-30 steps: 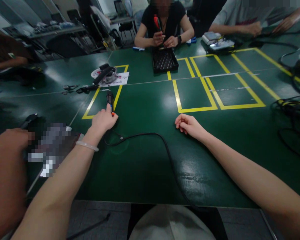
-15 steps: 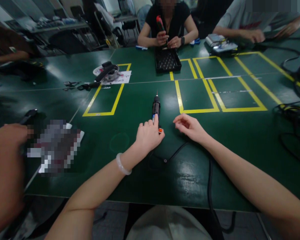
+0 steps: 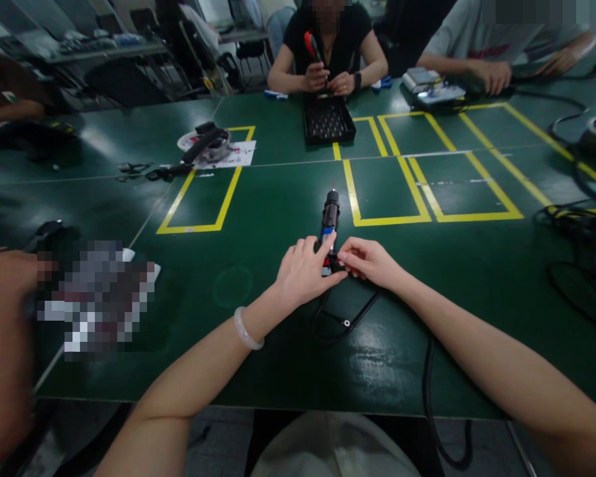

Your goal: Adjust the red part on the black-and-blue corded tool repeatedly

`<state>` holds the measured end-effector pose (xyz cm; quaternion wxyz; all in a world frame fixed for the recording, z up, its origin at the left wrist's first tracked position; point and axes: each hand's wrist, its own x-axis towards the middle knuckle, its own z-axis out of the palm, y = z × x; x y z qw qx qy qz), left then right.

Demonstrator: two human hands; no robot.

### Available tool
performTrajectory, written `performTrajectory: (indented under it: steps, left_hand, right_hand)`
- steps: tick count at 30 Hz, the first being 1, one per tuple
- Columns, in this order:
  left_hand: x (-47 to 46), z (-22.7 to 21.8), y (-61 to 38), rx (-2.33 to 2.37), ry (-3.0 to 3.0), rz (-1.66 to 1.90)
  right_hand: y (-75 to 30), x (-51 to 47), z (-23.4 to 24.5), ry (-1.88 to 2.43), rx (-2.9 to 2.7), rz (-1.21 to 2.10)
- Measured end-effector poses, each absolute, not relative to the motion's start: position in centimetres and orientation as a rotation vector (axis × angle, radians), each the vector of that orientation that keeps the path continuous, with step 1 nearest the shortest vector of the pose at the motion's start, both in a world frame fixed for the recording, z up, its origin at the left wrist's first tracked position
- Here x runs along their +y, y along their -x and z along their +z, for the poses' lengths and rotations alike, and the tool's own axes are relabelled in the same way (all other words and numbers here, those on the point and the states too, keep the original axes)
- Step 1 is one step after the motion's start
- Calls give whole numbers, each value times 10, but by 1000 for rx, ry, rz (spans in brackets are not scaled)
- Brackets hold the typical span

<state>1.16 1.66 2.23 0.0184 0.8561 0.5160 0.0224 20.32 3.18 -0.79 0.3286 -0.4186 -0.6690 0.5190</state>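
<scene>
An electric screwdriver (image 3: 330,213) with a dark body, a blue band and a thin bit stands out in front of my hands, its bit pointing away from me. My left hand (image 3: 305,268) holds its lower part, index finger along the body and thumb stretched below the rear end. My right hand (image 3: 370,262) is closed in a pinch at that rear end, from the right; the fingertips partly hide what they grip. Under the hands a thin black cord (image 3: 360,310) curves over the table, with a small round metal piece (image 3: 346,323) beside it.
Yellow tape rectangles (image 3: 392,220) mark the green table (image 3: 278,351). A black tray of small parts (image 3: 329,126) lies before a person opposite, who holds a red-and-black tool (image 3: 310,45). Coiled cables (image 3: 571,245) lie right; a co-worker's arm (image 3: 4,331) reaches in left. A tape roll sits on paper (image 3: 243,154).
The screwdriver and my left hand have shifted right, and the screwdriver has tilted slightly. My right hand has come in from the side and closed at the rear end.
</scene>
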Motion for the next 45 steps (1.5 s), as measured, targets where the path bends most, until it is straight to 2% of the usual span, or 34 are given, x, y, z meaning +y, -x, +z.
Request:
performTrajectory:
  steps: [4, 9, 25, 45]
  left_hand:
    - [17, 9, -11, 1529, -2638, 224]
    - [21, -5, -9, 1457, -2536, 358]
    - [22, -5, -8, 1430, -2492, 377]
    - [23, -6, -7, 1418, -2494, 391]
  right_hand:
    - [-203, 33, -9, 1136, -1500, 1628]
    - [-205, 36, -11, 1101, -1334, 1733]
    - [-213, 38, -11, 913, -1413, 1816]
    - [-216, 41, -10, 928, -1563, 1830]
